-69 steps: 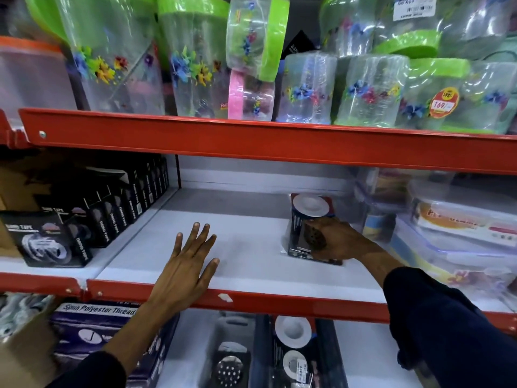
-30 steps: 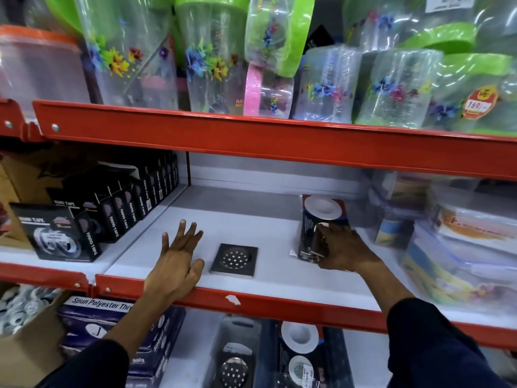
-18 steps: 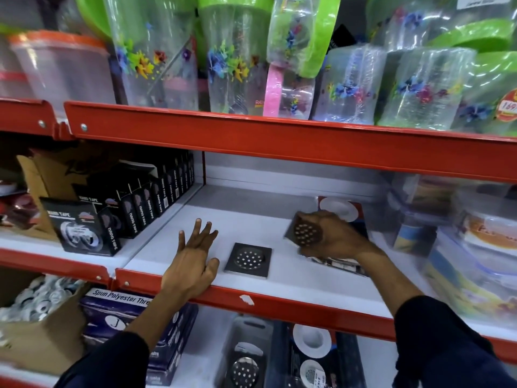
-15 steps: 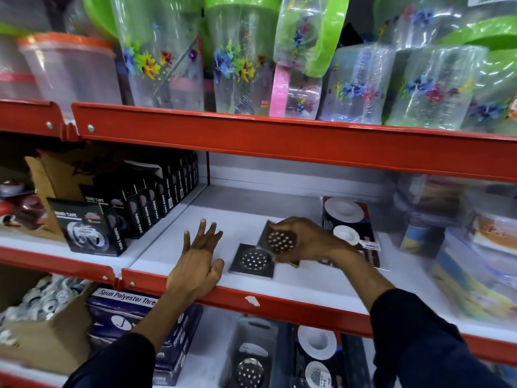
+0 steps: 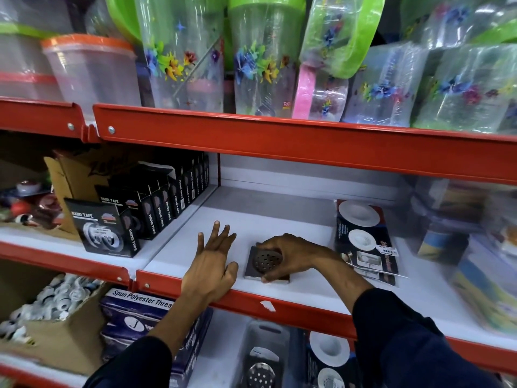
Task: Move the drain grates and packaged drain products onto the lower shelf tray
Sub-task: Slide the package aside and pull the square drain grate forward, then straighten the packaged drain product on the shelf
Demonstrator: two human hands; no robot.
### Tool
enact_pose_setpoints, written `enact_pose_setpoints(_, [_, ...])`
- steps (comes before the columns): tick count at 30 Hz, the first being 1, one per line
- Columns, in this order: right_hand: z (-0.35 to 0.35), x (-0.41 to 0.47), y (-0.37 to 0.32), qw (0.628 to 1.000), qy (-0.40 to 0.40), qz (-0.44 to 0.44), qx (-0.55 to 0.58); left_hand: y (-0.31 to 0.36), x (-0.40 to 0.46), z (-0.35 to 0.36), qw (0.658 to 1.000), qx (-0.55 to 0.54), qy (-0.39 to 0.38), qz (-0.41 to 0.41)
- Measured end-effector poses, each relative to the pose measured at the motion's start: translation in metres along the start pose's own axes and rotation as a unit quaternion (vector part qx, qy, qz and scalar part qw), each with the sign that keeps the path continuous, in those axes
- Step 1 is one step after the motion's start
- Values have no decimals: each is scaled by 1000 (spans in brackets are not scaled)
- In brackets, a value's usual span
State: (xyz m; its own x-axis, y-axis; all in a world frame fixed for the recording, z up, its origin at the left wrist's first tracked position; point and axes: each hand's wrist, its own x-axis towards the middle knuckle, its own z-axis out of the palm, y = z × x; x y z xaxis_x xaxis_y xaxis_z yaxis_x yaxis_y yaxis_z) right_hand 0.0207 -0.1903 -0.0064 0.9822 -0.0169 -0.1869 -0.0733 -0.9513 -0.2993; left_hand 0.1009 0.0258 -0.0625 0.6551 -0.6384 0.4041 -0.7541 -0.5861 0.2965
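A square dark drain grate (image 5: 263, 261) with a round perforated centre lies near the front of the white middle shelf (image 5: 279, 219), on top of another grate whose edge shows beneath it. My right hand (image 5: 291, 254) is shut on the top grate, fingers at its far and near edges. My left hand (image 5: 214, 261) rests flat on the shelf's front edge just left of the grates, fingers spread. Packaged drain products (image 5: 363, 242) in a dark card with white round discs lie to the right. On the shelf below, a clear tray (image 5: 265, 337) holds a grate and more drain packs (image 5: 330, 357).
Black nano tape boxes (image 5: 134, 214) line the shelf's left side. Clear plastic food containers (image 5: 475, 247) crowd the right. The red shelf lip (image 5: 279, 306) runs across the front. Wrapped flower-printed jars (image 5: 265, 60) fill the shelf above. Thread boxes (image 5: 140, 312) sit lower left.
My right hand carried a second grate leftwards from the drain packs and has set it down on the first grate. My left hand has stayed on the shelf edge.
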Motion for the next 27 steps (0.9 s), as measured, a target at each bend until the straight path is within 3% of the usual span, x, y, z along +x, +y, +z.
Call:
enact_pose_setpoints(5, [0, -32, 4, 992, 111, -15, -51, 1, -1, -2, 1000, 15, -17, -1])
enact_pose_setpoints(12, [19, -77, 46, 935, 302, 47, -179, 10, 4, -4, 991, 104, -81, 21])
enact_pose_setpoints(15, [23, -97, 69, 931, 309, 106, -164, 38, 16, -5, 992, 83, -83, 38])
enact_pose_setpoints(21, [25, -126, 121, 917, 262, 301, 12, 142, 52, 20, 973, -181, -141, 14])
enact_pose_setpoints(24, [22, -136, 141, 916, 232, 316, 89, 184, 68, 39, 953, -233, -189, -32])
enact_pose_setpoints(27, [17, -150, 136, 929, 220, 285, 87, 202, 77, 54, 948, -242, -199, -46])
